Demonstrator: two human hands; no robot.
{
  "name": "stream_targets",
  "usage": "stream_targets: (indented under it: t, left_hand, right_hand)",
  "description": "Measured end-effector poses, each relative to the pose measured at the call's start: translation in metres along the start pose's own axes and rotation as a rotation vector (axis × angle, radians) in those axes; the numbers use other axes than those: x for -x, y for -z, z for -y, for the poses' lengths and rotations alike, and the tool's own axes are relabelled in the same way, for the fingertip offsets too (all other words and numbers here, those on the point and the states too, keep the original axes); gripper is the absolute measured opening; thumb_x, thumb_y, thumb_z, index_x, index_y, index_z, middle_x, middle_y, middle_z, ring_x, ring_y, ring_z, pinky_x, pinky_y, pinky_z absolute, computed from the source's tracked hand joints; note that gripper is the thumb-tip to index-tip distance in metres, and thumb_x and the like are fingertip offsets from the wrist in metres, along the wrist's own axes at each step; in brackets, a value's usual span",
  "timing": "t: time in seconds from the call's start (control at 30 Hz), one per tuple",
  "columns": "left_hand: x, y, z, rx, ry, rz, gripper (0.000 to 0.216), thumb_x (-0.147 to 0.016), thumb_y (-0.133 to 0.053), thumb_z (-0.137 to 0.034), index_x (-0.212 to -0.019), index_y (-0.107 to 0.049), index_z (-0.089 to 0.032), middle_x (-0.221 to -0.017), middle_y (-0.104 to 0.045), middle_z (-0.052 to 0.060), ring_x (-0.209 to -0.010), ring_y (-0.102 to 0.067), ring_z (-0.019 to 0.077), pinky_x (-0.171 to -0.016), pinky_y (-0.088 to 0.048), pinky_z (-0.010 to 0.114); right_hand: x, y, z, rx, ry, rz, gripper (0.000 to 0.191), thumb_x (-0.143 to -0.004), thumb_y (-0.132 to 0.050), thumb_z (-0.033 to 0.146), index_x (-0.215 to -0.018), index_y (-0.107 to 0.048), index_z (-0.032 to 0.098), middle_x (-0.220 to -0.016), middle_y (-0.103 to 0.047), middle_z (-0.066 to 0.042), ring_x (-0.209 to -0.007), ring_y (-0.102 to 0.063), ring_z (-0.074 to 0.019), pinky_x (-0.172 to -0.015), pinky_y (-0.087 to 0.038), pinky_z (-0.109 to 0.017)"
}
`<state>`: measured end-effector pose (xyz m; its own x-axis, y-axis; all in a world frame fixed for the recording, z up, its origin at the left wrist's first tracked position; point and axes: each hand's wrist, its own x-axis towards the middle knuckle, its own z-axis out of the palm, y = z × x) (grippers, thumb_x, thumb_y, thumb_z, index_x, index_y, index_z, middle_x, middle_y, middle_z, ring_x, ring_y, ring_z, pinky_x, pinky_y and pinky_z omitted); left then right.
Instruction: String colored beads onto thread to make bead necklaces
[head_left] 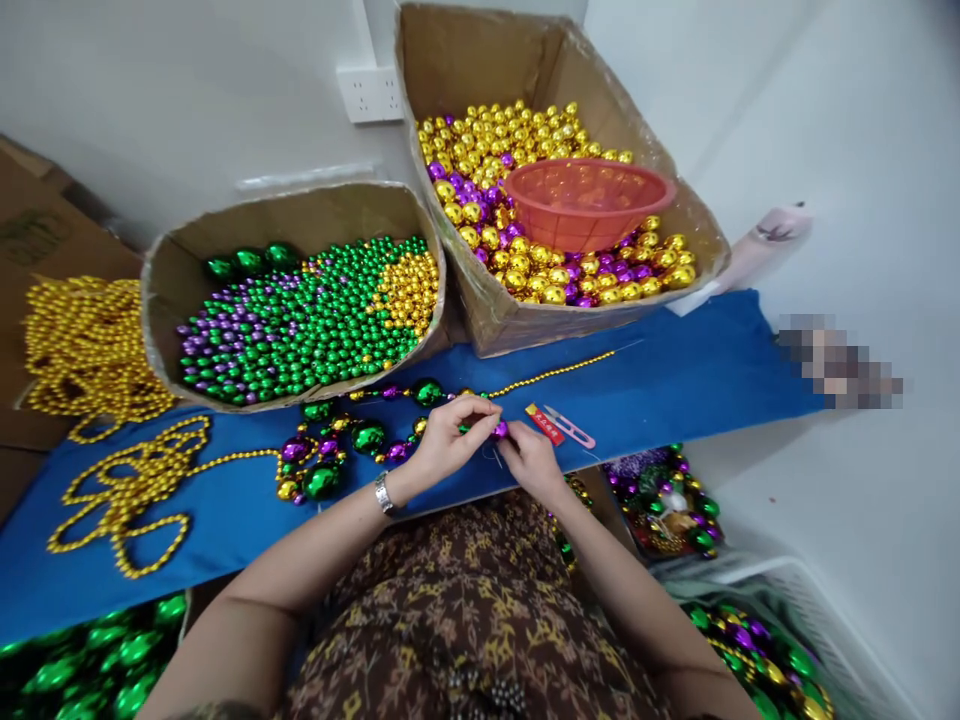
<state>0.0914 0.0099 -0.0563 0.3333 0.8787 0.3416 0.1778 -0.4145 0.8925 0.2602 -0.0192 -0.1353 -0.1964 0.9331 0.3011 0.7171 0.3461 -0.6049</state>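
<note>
My left hand point(454, 435), with a watch at its wrist, is closed in a pinch beside a shiny purple bead point(500, 429). What its fingertips hold is too small to make out. The fingers of my right hand point(531, 458) are closed on that purple bead, and a thin thread hangs just below it. To the left, a garland point(322, 480) of large green, purple and gold beads lies bunched on the blue cloth point(675, 400). A string of small gold beads point(555, 370) stretches away behind my hands. Pink-handled thread snips point(570, 427) and a red packet point(545, 424) lie right of my hands.
Behind stand a box point(161, 330) of green, purple and gold beads and a taller box point(487, 325) with a red basket point(592, 205) on its beads. Gold bead strands point(135, 490) lie at left. Bead-filled containers, including a white crate point(817, 590), sit below the table edge.
</note>
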Motion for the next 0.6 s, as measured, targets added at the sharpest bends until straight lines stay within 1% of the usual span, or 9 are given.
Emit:
stream_targets:
  t: [0.07, 0.13, 0.27, 0.33, 0.4, 0.47, 0.5, 0.53, 0.6]
  left_hand:
    - [-0.002, -0.007, -0.001, 0.014, -0.028, 0.015, 0.014, -0.088, -0.061, -0.027, -0.092, -0.07, -0.016, -0.091, -0.072, 0.007, -0.085, -0.066, 0.0159, -0.077, -0.051, 0.027]
    - [-0.005, -0.014, 0.003, 0.016, -0.042, 0.031, 0.014, -0.088, -0.061, -0.026, -0.091, -0.071, -0.017, -0.092, -0.073, 0.007, -0.086, -0.066, 0.016, -0.078, -0.051, 0.027]
    - [-0.009, -0.021, 0.019, -0.011, 0.018, 0.015, 0.014, -0.088, -0.061, -0.027, -0.091, -0.071, -0.017, -0.09, -0.073, 0.006, -0.084, -0.067, 0.0164, -0.076, -0.051, 0.027]
    - [-0.009, -0.021, 0.026, -0.047, 0.021, 0.041, 0.014, -0.088, -0.06, -0.027, -0.089, -0.07, -0.017, -0.091, -0.073, 0.006, -0.085, -0.067, 0.017, -0.078, -0.051, 0.028]
    - [-0.009, -0.02, 0.03, -0.088, 0.015, 0.089, 0.014, -0.088, -0.06, -0.027, -0.086, -0.07, -0.017, -0.089, -0.073, 0.006, -0.084, -0.067, 0.0172, -0.079, -0.05, 0.029]
    - [-0.009, -0.022, 0.033, -0.126, 0.018, 0.124, 0.015, -0.089, -0.059, -0.028, -0.086, -0.07, -0.018, -0.088, -0.073, 0.005, -0.083, -0.066, 0.0171, -0.079, -0.05, 0.03]
    - [-0.009, -0.023, 0.033, -0.145, 0.015, 0.142, 0.015, -0.089, -0.058, -0.028, -0.087, -0.07, -0.018, -0.088, -0.073, 0.005, -0.083, -0.066, 0.0171, -0.08, -0.05, 0.03]
    - [-0.009, -0.025, 0.034, -0.168, 0.006, 0.165, 0.015, -0.089, -0.058, -0.027, -0.087, -0.07, -0.018, -0.089, -0.073, 0.005, -0.085, -0.066, 0.0174, -0.081, -0.049, 0.03]
    - [-0.009, -0.028, 0.034, -0.233, -0.016, 0.237, 0.013, -0.089, -0.057, -0.024, -0.088, -0.069, -0.018, -0.091, -0.072, 0.006, -0.088, -0.065, 0.0184, -0.083, -0.048, 0.031]
  right_hand:
    - [0.002, 0.009, -0.006, 0.024, -0.02, -0.008, 0.017, -0.092, -0.044, 0.02, -0.094, -0.062, 0.019, -0.089, -0.069, -0.008, -0.083, -0.065, -0.0204, -0.076, -0.049, -0.029]
    - [0.002, 0.013, -0.011, 0.055, -0.044, -0.011, 0.018, -0.091, -0.045, 0.019, -0.096, -0.062, 0.018, -0.091, -0.07, -0.009, -0.085, -0.065, -0.0222, -0.078, -0.049, -0.032]
    - [0.004, 0.006, -0.013, 0.091, -0.072, 0.028, 0.015, -0.091, -0.048, 0.021, -0.091, -0.064, 0.019, -0.084, -0.071, -0.007, -0.077, -0.067, -0.0203, -0.07, -0.051, -0.029]
    - [0.005, 0.006, -0.012, 0.103, -0.078, 0.047, 0.015, -0.091, -0.05, 0.023, -0.093, -0.065, 0.02, -0.086, -0.071, -0.006, -0.077, -0.067, -0.0204, -0.069, -0.052, -0.029]
    - [0.005, 0.014, -0.011, 0.122, -0.09, 0.049, 0.018, -0.091, -0.05, 0.023, -0.1, -0.065, 0.021, -0.094, -0.071, -0.008, -0.084, -0.068, -0.0216, -0.073, -0.053, -0.03]
    - [0.005, 0.028, -0.008, 0.099, -0.1, 0.007, 0.023, -0.093, -0.047, 0.023, -0.108, -0.064, 0.023, -0.101, -0.07, -0.008, -0.091, -0.067, -0.0213, -0.079, -0.053, -0.032]
    - [0.004, 0.035, -0.006, 0.057, -0.101, -0.025, 0.025, -0.094, -0.046, 0.023, -0.111, -0.064, 0.023, -0.104, -0.07, -0.008, -0.092, -0.067, -0.0202, -0.08, -0.053, -0.032]
    - [0.003, 0.042, -0.003, -0.002, -0.101, -0.058, 0.026, -0.095, -0.045, 0.025, -0.114, -0.063, 0.023, -0.105, -0.069, -0.007, -0.089, -0.067, -0.0187, -0.079, -0.054, -0.031]
    - [0.001, 0.051, 0.005, -0.124, -0.089, -0.102, 0.026, -0.095, -0.048, 0.031, -0.115, -0.063, 0.023, -0.104, -0.068, -0.007, -0.081, -0.067, -0.016, -0.071, -0.055, -0.028]
